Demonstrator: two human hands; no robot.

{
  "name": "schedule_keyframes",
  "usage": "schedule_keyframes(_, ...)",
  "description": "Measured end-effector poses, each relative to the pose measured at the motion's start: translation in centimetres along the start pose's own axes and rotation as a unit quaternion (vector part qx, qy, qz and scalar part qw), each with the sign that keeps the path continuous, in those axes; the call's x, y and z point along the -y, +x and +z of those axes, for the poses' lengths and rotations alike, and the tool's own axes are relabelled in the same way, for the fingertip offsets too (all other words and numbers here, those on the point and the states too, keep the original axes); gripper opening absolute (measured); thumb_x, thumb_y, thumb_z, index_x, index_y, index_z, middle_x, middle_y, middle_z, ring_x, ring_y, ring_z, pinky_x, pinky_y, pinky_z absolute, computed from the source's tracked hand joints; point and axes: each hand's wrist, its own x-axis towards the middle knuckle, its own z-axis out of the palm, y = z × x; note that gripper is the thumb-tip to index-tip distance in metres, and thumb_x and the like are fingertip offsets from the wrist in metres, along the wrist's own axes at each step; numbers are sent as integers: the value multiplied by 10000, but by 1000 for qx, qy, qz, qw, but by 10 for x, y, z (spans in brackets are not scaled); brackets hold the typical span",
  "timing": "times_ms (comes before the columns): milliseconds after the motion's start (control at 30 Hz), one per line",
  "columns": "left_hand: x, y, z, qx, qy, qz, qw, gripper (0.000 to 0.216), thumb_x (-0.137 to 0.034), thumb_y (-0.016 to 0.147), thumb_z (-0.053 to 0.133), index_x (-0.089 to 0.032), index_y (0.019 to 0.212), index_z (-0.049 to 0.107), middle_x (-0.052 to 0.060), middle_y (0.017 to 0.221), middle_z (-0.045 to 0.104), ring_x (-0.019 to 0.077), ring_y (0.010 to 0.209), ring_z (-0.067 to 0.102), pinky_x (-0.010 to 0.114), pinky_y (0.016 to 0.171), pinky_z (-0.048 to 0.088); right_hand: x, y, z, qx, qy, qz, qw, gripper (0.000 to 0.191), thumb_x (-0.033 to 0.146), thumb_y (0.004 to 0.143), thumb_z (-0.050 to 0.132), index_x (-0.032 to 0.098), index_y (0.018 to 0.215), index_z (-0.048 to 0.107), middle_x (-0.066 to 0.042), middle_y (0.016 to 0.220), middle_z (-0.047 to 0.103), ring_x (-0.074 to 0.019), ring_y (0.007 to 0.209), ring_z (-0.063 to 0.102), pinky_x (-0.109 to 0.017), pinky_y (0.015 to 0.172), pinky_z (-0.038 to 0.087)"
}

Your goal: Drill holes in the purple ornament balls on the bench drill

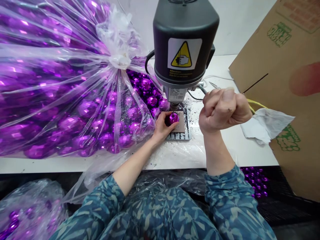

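My left hand [162, 128] is closed round a shiny purple faceted ball [174, 117], thumb and fingers at its sides. The ball rests on a small brown board [180, 126] on the metal base [187, 136] of a bench drill press [185, 43]. A dark spot, perhaps a hole, shows on top of the ball, just below the drill's chuck [174, 106]. My right hand [223, 110] is raised in a fist at the right of the machine, wrapped round its feed lever [202, 88]; most of the lever is hidden by the fingers.
A large clear bag [120, 60] full of purple balls fills the left side. A cardboard box [280, 66] stands at the right, near a crumpled white paper [265, 125]. Purple shavings lie around the base on the white table [72, 164]. More purple balls [255, 181] sit below, right.
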Motion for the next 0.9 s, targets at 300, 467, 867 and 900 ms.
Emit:
schedule_keyframes(300,-1,-1,0,-4,5,1,1000,455,-302,757,865,-193,1133,633,80,1112,719,234,1043,683,398,926,554,-5,-7,-9,32,15,-46,998,482,217,926,570,182,580,236,83,426,203,-25,342,229,-221,391,219)
schedule_keyframes(467,0,-1,1,-2,2,-2,1000,454,-303,759,861,-186,1135,634,90,1117,714,238,1052,680,418,948,556,-17,-15,-15,12,40,-45,998,557,267,879,617,188,566,163,95,376,219,-48,306,201,-233,365,176)
schedule_keyframes(867,-17,-10,-4,-16,19,14,1000,426,-288,792,803,-181,1128,564,97,1081,685,227,980,683,362,818,574,2,46,29,21,-14,109,994,571,397,909,661,245,561,235,100,395,262,-28,312,213,-257,357,111)
schedule_keyframes(900,-23,-16,-9,-13,25,33,999,404,-293,795,785,-184,1112,559,91,1061,676,219,952,678,349,796,568,1,51,32,26,1,115,993,549,340,905,664,254,567,241,104,395,265,-32,306,207,-262,351,105)
